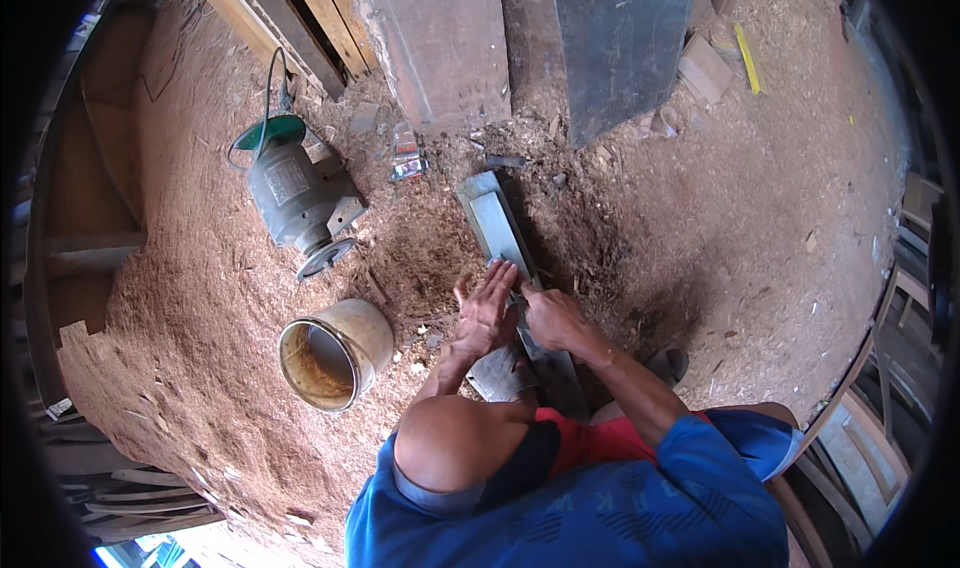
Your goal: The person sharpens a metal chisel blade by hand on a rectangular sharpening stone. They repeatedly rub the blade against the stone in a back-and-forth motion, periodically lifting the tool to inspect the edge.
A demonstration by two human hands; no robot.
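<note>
Grey block (493, 223) pointing forward-left lengthwise, left hand (484, 318) flat atop, right grip (556, 320) unclear

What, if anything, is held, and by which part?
Can't tell: the right hand is curled, any grip hidden; the left hand lies over the gray block.

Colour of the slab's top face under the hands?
Slab's top face: light grey; clearest in head view.

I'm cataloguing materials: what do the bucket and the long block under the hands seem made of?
Bucket: probably plastic, dull and stained, judging by its pale, smooth-looking wall.
Long block: perhaps stone, smooth-finished, given its flat, even grey top; metal remains possible.
</note>
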